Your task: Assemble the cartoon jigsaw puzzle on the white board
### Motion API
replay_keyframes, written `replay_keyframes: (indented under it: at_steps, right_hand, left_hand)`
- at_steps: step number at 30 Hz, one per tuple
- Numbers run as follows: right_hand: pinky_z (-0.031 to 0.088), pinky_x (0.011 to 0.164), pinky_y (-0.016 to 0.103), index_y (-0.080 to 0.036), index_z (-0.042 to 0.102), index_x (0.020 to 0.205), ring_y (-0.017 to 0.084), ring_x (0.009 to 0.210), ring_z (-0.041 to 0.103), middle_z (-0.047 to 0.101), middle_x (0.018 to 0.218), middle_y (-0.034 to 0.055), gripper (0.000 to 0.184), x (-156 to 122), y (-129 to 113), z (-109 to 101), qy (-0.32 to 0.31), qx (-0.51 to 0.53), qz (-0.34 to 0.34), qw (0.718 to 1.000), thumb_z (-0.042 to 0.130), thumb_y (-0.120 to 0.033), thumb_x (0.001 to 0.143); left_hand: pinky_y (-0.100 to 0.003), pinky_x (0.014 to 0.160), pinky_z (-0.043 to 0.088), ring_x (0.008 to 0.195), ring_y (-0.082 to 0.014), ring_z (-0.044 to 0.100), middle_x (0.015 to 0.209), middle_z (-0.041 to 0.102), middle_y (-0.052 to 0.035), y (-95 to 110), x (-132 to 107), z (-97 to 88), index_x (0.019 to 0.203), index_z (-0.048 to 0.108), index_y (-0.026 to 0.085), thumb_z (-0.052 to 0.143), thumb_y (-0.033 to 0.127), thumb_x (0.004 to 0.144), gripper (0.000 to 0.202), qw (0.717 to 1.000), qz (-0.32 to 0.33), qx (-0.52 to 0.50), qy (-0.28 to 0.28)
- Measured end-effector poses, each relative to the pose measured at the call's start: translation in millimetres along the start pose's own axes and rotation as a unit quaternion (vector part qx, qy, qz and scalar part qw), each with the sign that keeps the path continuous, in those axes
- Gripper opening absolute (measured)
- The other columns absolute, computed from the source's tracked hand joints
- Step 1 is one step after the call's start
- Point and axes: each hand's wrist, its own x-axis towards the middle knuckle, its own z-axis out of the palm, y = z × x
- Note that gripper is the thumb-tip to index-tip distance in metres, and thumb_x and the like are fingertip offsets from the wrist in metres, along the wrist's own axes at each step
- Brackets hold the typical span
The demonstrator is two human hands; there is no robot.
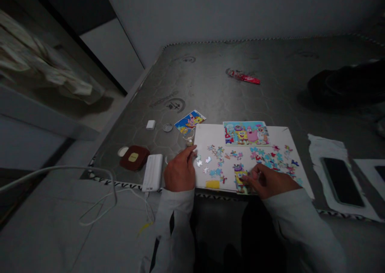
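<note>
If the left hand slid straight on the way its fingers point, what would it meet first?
The left hand points up and to the right, fingertips at the white board's left edge. Going on, it would likely meet the small clear ring-like object just beyond, though depth is hard to judge.

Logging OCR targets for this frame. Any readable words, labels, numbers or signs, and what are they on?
No text here can be read with certainty.
Mattress: round printed mark with a line of lettering beside it, too blurred to read.
Brown case: pale label on top, unreadable.
Red wrapper: print too small.
Cartoon picture card and small card: pictures only, no legible words.
Phone: dark screen.
</note>
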Motion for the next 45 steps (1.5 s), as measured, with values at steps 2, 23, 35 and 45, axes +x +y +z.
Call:
replay_keyframes:
  at_steps: [2, 23, 35, 45]
  right_hand:
    - [0.031, 0.057, 0.026, -0.024, 0.05, 0.078, 0.017, 0.06, 0.059, 0.061, 0.064, -0.0038, 0.025, 0, 2, 1, 0.0, 0.004, -0.001, 1.0, 0.063, -0.04, 0.092]
    - [0.029, 0.057, 0.028, -0.028, 0.068, 0.086, 0.018, 0.064, 0.062, 0.067, 0.069, -0.0011, 0.024, -2, -5, 9, -0.085, -0.074, 0.034, 0.993, 0.063, -0.048, 0.097]
    - [0.035, 0.064, 0.03, -0.027, 0.072, 0.095, 0.026, 0.088, 0.071, 0.076, 0.091, 0.0044, 0.031, -6, -4, -8, -0.181, -0.072, 0.075, 0.978, 0.063, -0.056, 0.096]
    - [0.032, 0.056, 0.03, -0.025, 0.072, 0.1, 0.026, 0.078, 0.073, 0.076, 0.087, 0.0068, 0.049, -11, -10, -8, -0.175, -0.101, 0.065, 0.977, 0.062, -0.072, 0.09]
  left_hand:
    - [-0.036, 0.086, 0.056, 0.103, -0.024, 0.075, 0.117, 0.079, -0.0005, 3, -1, -0.3, 0.132, 0.071, 0.033, 0.052, 0.026, 0.103, 0.036, 1.0, 0.007, -0.003, -0.019]
    - [-0.027, 0.076, 0.052, 0.099, -0.0163, 0.07, 0.115, 0.072, -0.0003, 16, -4, 22.3, 0.119, 0.076, 0.033, 0.055, 0.035, 0.102, 0.028, 0.969, 0.18, 0.04, -0.162]
    - [-0.029, 0.07, 0.051, 0.098, -0.0195, 0.072, 0.12, 0.072, -0.0012, 16, -4, 37.3, 0.125, 0.072, 0.032, 0.054, 0.035, 0.102, 0.03, 0.96, 0.218, 0.081, -0.155]
    - [-0.027, 0.069, 0.047, 0.098, -0.0197, 0.071, 0.117, 0.073, 0.0003, 20, -6, 37.8, 0.118, 0.072, 0.031, 0.057, 0.034, 0.101, 0.023, 0.968, 0.189, 0.077, -0.147]
